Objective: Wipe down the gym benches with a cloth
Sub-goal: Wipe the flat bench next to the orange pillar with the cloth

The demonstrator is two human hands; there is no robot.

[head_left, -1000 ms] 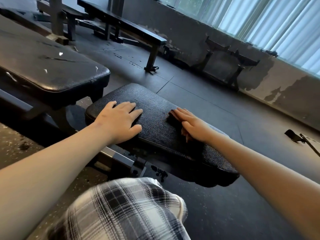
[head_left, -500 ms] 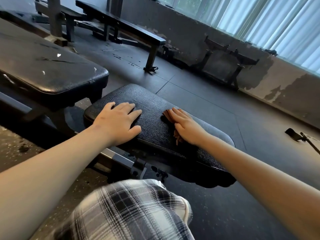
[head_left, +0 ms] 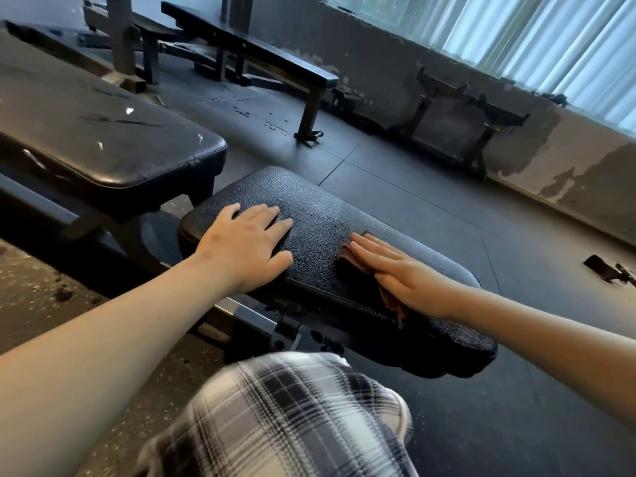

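Pressing a mostly hidden brown cloth under our flat right hand; left hand spread on pebbled pad.

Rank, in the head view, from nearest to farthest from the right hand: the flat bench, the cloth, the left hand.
1. cloth: pressed under the right hand.
2. left hand: leftward, flat on the same seat pad.
3. flat bench: far behind, at the back.

No legible text or labels.
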